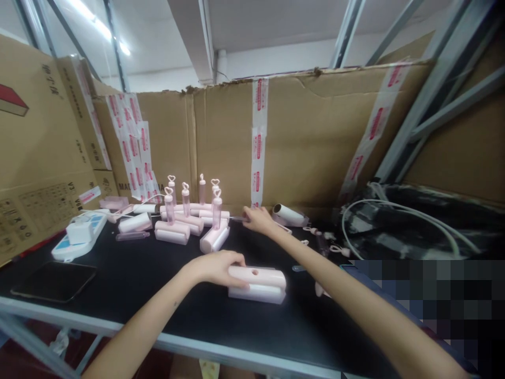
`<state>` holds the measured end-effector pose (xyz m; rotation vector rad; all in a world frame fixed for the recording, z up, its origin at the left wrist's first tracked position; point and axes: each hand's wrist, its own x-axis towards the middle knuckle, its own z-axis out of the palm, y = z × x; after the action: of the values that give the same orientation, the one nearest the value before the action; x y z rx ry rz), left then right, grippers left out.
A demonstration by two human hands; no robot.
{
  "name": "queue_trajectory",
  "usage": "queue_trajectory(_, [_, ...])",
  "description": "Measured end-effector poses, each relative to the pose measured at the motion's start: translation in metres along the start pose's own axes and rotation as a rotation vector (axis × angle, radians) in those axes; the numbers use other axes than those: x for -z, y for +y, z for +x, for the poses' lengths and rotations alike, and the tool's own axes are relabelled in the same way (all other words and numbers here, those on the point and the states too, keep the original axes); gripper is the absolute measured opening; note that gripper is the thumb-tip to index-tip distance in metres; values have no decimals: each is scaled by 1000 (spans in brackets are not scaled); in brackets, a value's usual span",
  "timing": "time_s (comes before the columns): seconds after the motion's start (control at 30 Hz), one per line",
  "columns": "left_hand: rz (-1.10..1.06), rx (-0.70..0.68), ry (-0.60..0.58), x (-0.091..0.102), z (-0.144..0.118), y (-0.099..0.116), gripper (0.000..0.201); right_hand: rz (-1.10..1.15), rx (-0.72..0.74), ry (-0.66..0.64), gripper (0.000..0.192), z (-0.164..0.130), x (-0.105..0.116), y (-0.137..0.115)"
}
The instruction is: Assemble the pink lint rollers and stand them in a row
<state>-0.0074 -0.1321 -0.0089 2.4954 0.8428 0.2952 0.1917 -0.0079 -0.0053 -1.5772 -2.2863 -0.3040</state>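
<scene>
My left hand (221, 267) is wrapped round the left end of a pale pink cylindrical case (272, 277). The case lies level on the black tabletop, with a round hole on top and a white, translucent lower side towards me. Farther back, my right hand (257, 219) has its fingers pinched together, and a thin translucent piece (236, 218) shows at their tips. To the left stand several similar pink cases (172, 232) with clear pink tubes upright in them, topped by heart-shaped loops (216, 193). A white-and-pink cylinder (290, 215) lies just right of my right hand.
At the left are a white power strip (82, 237) with a plug and a dark phone (54, 281). Loose loop-topped pieces (340, 251) lie right of my right forearm. White cables (398, 205) curl over black plastic. A taped cardboard wall (221, 142) closes the back.
</scene>
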Motion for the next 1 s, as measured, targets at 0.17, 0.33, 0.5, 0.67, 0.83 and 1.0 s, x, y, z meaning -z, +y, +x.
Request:
queue_trajectory(0.17, [-8,-12,-45,-1,-2,1,40,443,-105,228,33,-49,61,-8])
queue_trajectory(0.33, [-38,55,-75,-2,-2,1,64,837,-121,365,24,-105,98,-32])
queue_trajectory(0.5, [-28,40,-68,-3,0,0,63,728,77,203,16,-120,90,-45])
queue_trajectory(0.67, [-71,25,-57,-6,0,0,62,675,159,53,16,-116,86,-47])
queue_trajectory(0.83, [-163,25,19,-12,-1,-4,71,563,76,117,26,-113,91,-48])
queue_trajectory(1.0, [-163,64,33,-15,-1,-5,72,436,4,157,27,-108,91,-59])
